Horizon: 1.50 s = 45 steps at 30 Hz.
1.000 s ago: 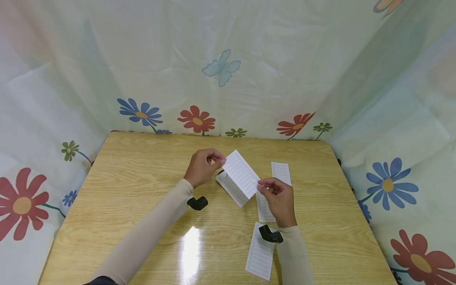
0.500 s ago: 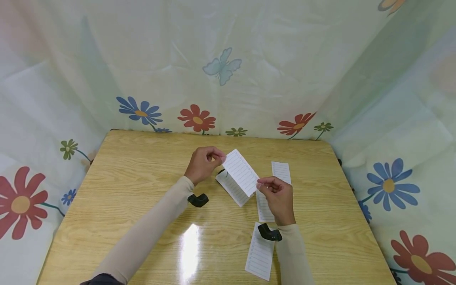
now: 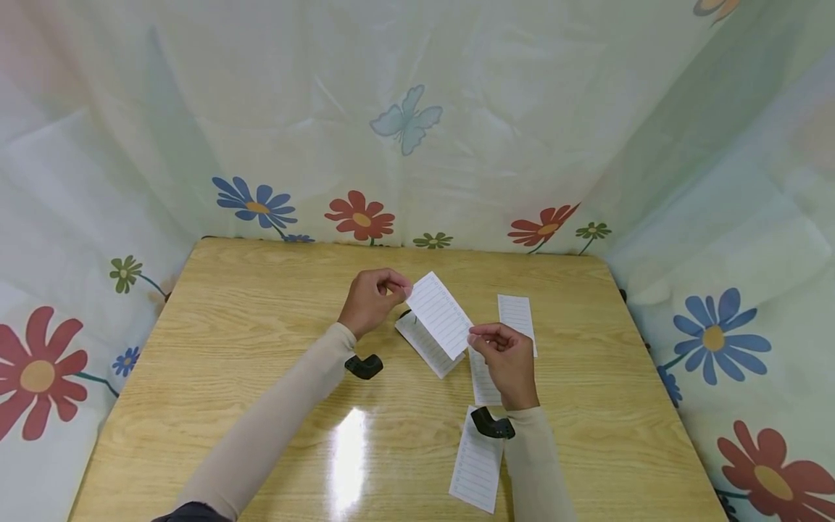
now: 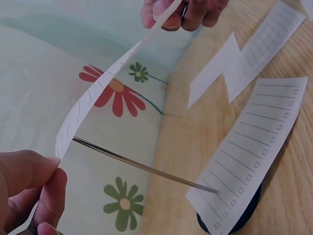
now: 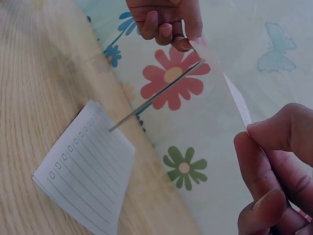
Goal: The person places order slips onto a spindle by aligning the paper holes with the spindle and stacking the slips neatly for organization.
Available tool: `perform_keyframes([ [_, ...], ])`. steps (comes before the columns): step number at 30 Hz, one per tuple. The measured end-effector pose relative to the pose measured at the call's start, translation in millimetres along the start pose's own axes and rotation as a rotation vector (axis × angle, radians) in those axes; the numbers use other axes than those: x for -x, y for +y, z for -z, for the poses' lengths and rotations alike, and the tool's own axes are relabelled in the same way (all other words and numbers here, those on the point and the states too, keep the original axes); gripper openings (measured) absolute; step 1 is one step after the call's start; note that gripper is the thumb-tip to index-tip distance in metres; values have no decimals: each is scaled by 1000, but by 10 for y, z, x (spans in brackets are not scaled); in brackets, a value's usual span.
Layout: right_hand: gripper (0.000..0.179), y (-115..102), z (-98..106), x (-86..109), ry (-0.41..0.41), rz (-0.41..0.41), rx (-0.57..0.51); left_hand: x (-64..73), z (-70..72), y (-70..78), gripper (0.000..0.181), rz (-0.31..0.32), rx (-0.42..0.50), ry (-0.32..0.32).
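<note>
A lined white checklist sheet (image 3: 438, 315) is held up at a slant between both hands. My left hand (image 3: 370, 301) pinches its upper-left corner between thumb and fingers, and my right hand (image 3: 509, 364) pinches the lower-right end. Below it a metal spike (image 4: 142, 167) rises from a dark round base (image 4: 250, 210). Several matching sheets are stacked low on the spike (image 5: 156, 96), forming a small pile (image 5: 83, 166). In both wrist views the spike's upper end meets the held sheet near the left hand's fingers; I cannot tell whether it has pierced the paper.
Loose checklist sheets lie to the right on the wooden table (image 3: 274, 304): a far sheet (image 3: 515, 312), a middle sheet (image 3: 483, 384) partly behind the right hand, and a near sheet (image 3: 476, 464) partly under the right forearm. A flowered curtain (image 3: 313, 109) hangs round the table.
The right hand and its end of the sheet have shifted very slightly left. The left hand keeps the same pinch, and the pile and loose sheets stay put.
</note>
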State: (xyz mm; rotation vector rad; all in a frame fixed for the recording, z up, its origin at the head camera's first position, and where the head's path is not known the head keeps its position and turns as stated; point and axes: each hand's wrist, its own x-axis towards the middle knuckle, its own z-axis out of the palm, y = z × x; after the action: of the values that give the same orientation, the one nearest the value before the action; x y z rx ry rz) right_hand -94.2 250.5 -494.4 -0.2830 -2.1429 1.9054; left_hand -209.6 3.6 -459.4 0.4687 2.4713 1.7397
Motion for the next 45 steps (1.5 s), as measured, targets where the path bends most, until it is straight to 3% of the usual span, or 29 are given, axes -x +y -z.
perform_keyframes([
  [23, 12, 232, 17, -13, -28, -12, 38, 53, -107, -232, 6, 27, -66, 5],
  [36, 12, 341, 17, -12, -48, -24, 145, 47, -199, -407, 5, 69, -107, -1],
  [45, 7, 369, 6, 9, -63, -26, 320, 48, -248, -493, 4, 103, -144, -7],
])
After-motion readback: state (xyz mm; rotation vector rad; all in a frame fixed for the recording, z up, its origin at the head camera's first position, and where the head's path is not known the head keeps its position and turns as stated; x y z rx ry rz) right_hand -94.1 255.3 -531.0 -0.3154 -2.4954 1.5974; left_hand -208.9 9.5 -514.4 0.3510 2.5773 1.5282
